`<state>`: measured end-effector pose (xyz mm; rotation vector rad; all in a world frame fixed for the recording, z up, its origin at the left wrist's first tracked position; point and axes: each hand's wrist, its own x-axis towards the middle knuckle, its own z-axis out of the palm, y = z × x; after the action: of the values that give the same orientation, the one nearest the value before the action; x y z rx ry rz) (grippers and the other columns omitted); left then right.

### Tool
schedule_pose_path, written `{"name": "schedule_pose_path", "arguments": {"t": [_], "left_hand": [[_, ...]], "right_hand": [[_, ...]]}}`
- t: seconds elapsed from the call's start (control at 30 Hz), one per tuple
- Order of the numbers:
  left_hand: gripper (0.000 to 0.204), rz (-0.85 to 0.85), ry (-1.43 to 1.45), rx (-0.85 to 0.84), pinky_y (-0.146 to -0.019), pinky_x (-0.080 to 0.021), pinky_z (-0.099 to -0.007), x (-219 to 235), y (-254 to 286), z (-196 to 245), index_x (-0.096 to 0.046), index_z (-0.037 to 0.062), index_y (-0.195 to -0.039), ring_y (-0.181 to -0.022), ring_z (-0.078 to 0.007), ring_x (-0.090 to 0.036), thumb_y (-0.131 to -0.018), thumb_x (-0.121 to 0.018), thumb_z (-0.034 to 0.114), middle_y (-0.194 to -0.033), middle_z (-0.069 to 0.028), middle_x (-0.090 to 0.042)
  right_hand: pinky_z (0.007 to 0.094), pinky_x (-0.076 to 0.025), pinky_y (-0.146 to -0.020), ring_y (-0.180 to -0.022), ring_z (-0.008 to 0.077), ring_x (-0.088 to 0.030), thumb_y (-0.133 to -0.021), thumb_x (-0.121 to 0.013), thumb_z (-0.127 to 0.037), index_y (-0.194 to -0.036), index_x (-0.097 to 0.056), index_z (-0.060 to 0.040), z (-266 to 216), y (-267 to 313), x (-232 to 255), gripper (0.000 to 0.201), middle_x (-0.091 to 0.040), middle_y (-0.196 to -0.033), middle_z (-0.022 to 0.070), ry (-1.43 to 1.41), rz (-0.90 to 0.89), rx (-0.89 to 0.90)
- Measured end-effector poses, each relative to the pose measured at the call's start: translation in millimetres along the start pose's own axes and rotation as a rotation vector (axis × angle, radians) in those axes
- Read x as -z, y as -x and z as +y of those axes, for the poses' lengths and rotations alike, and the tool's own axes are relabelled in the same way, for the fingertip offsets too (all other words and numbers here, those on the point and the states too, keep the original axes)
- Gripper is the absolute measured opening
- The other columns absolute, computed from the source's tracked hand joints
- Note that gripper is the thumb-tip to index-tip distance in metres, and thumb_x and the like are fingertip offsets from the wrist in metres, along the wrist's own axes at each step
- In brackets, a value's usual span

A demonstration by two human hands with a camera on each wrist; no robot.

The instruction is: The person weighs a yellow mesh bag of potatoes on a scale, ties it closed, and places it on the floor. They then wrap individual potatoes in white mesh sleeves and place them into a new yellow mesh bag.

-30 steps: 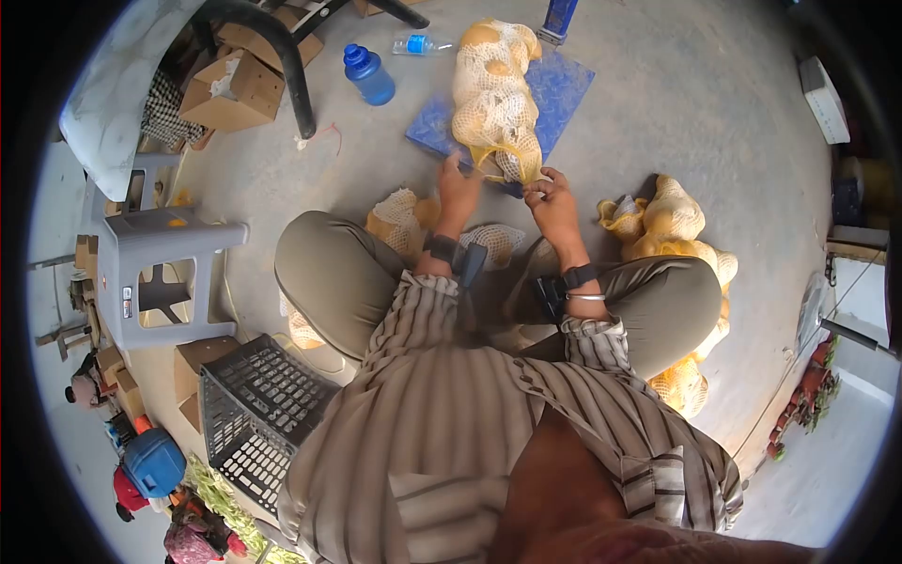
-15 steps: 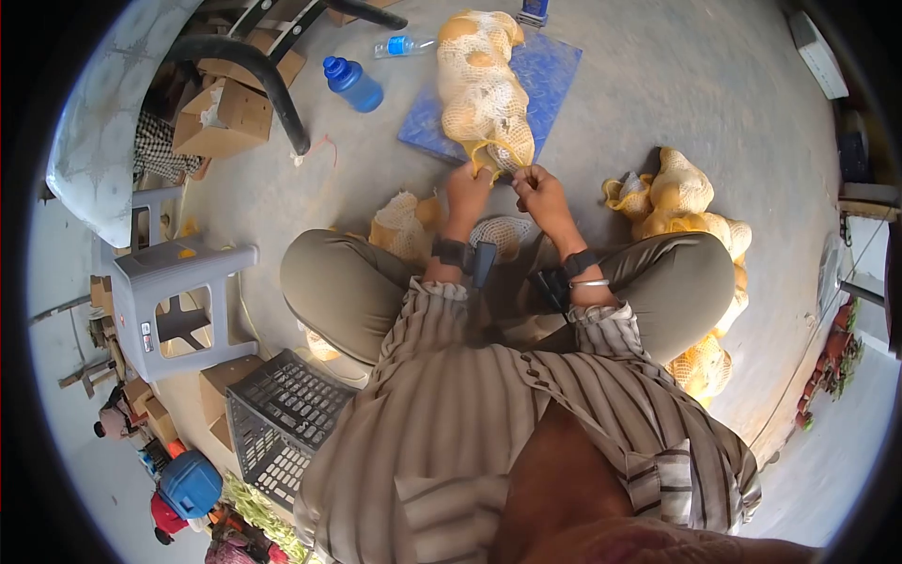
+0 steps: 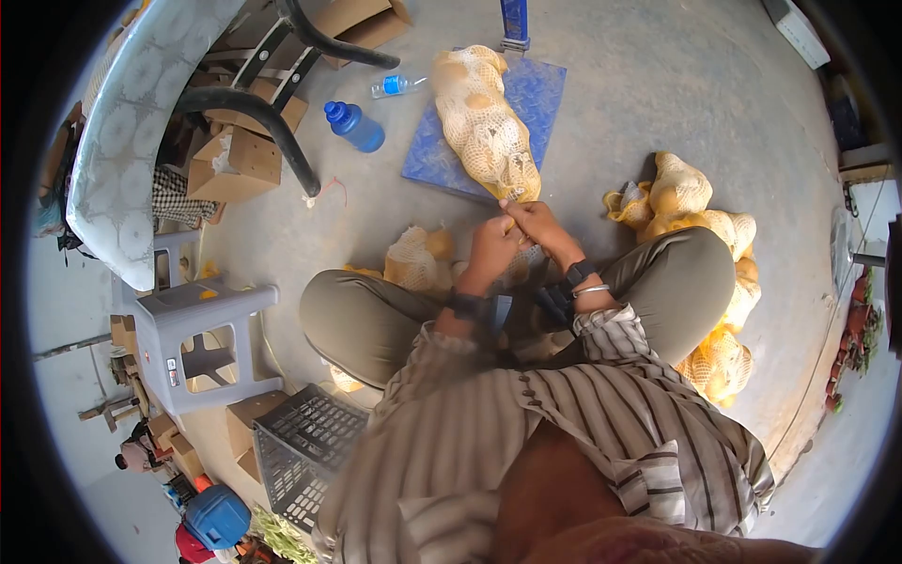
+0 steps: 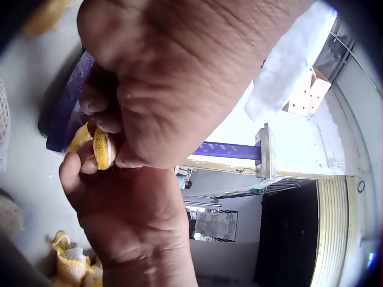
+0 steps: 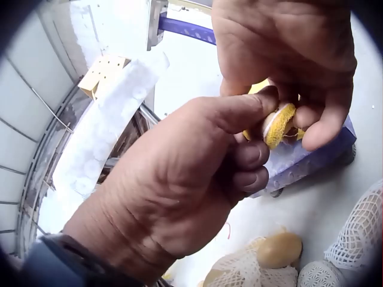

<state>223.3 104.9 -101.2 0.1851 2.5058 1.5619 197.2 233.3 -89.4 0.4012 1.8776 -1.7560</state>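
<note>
A long mesh bag (image 3: 484,122) packed with large yellow fruits in white foam nets lies on a blue platform (image 3: 545,99). Its yellow mouth is gathered at the near end, where both hands meet. My left hand (image 3: 490,254) pinches the twisted yellow netting (image 5: 279,127) between thumb and curled fingers, clearly seen in the right wrist view. The right hand (image 3: 545,228) grips the same netting close beside it, hands touching. In the left wrist view a yellow loop (image 4: 102,148) pokes out between the fingers.
More filled mesh bags (image 3: 709,226) lie beside the right knee. Loose netted fruit (image 3: 413,258) sits by the left knee. A blue jug (image 3: 355,127) and a clear bottle (image 3: 397,86) stand left of the platform. A grey stool (image 3: 202,329) and black crate (image 3: 305,437) are at the left.
Both hands have come together from either side of the bag's mouth. The open yellow mouth is now bunched and twisted, and the bag's near end reaches toward the person.
</note>
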Motion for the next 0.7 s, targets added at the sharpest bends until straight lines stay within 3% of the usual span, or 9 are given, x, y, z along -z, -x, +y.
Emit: {"name": "schedule_pose_path", "arguments": {"t": [0.13,0.17,0.2,0.23,0.3,0.37,0.47,0.57,0.7], "left_hand": [[0.017,-0.021,0.079,-0.075,-0.057,-0.045,-0.0349,-13.3,-7.2,-32.7,-0.062,-0.0017,-0.083,-0.058,-0.0244,-0.057,-0.082,-0.059,0.015,-0.066,-0.0168,-0.061],[0.017,-0.066,0.081,-0.1,-0.057,-0.045,-0.0349,-10.7,-10.1,-25.9,-0.062,-0.0017,-0.083,-0.058,-0.0244,-0.057,-0.082,-0.059,0.015,-0.066,-0.0168,-0.061],[0.018,-0.106,0.211,0.1,-0.057,-0.045,-0.0323,-2.1,-9.7,-15.5,-0.064,-0.0008,-0.084,-0.057,-0.0202,-0.056,-0.083,-0.058,0.016,-0.066,-0.0112,-0.061],[0.02,-0.152,0.327,0.311,-0.057,-0.045,-0.0297,4.9,-9.3,-10.5,-0.066,0.0001,-0.085,-0.057,-0.016,-0.054,-0.085,-0.057,0.018,-0.065,-0.0056,-0.061],[0.025,-0.042,0.519,0.336,-0.063,-0.046,-0.0276,17.4,-9.6,-15.4,-0.066,0.0018,-0.095,-0.066,-0.014,-0.056,-0.087,-0.055,0.023,-0.077,-0.001,-0.062],[0.048,-0.052,0.722,0.38,-0.085,-0.047,-0.0322,34.0,-14.6,-20.4,-0.05,0.0011,-0.124,-0.099,-0.0186,-0.055,-0.089,-0.057,0.033,-0.114,-0.0113,-0.056],[0.07,0.099,0.921,0.433,-0.099,-0.041,-0.0413,41.3,-34.6,-28.9,-0.032,0.0043,-0.139,-0.122,-0.0256,-0.044,-0.089,-0.053,0.049,-0.135,-0.0155,-0.041],[0.076,0.17,1.175,0.66,-0.104,-0.036,-0.0497,43.4,-67.1,-1.0,-0.018,0.0086,-0.144,-0.133,-0.0348,-0.03,-0.091,-0.046,0.055,-0.144,-0.0187,-0.029],[0.072,-0.054,1.232,0.462,-0.105,-0.035,-0.0501,27.3,-95.6,11.2,-0.024,0.0111,-0.143,-0.132,-0.0332,-0.034,-0.092,-0.041,0.058,-0.143,-0.0158,-0.033]], "right_hand": [[0.0226,-0.045,-0.05,-0.056,0.0091,-0.054,-0.088,-0.058,-0.026,-0.078,-0.065,-0.0018,44.2,-30.8,3.2,0.028,-0.06,-0.067,0.0028,-0.168,0.054,0.211],[0.0234,-0.044,-0.051,-0.056,0.009,-0.053,-0.087,-0.058,-0.022,-0.078,-0.065,-0.0013,53.3,-41.1,-0.2,0.023,-0.06,-0.067,0.0023,-0.019,0.125,0.348],[0.0242,-0.043,-0.052,-0.056,0.0089,-0.052,-0.086,-0.057,-0.017,-0.078,-0.065,-0.0009,56.0,-46.5,0.1,0.019,-0.06,-0.067,0.0017,0.135,0.207,0.47],[0.025,-0.043,-0.052,-0.056,0.009,-0.052,-0.086,-0.057,-0.017,-0.078,-0.065,-0.0006,50.8,-40.3,-0.5,0.02,-0.06,-0.066,0.0013,0.031,0.214,0.419],[0.0258,-0.042,-0.052,-0.057,0.0086,-0.051,-0.087,-0.057,-0.018,-0.078,-0.065,-0.0008,32.1,-23.3,-1.8,0.02,-0.058,-0.064,0.0005,-0.086,0.216,0.341],[0.0257,-0.041,-0.052,-0.056,0.0081,-0.05,-0.087,-0.057,-0.018,-0.078,-0.065,-0.0012,16.2,-11.9,3.6,0.02,-0.056,-0.063,0.0001,-0.109,0.235,0.31],[0.0296,-0.045,-0.057,-0.059,0.0144,-0.055,-0.085,-0.058,-0.018,-0.081,-0.066,-0.0009,-8.0,3.7,9.0,0.02,-0.06,-0.068,0.0091,-0.1,0.149,0.252],[0.0246,-0.035,-0.049,-0.054,0.0066,-0.045,-0.087,-0.058,-0.018,-0.077,-0.064,-0.0019,-38.0,33.5,15.4,0.02,-0.052,-0.062,-0.0025,-0.283,0.102,0.294],[0.0227,-0.031,-0.046,-0.053,0.0049,-0.042,-0.087,-0.058,-0.016,-0.078,-0.064,-0.0028,-65.2,70.1,31.6,0.017,-0.052,-0.064,-0.004,-0.488,0.02,0.35]]}}
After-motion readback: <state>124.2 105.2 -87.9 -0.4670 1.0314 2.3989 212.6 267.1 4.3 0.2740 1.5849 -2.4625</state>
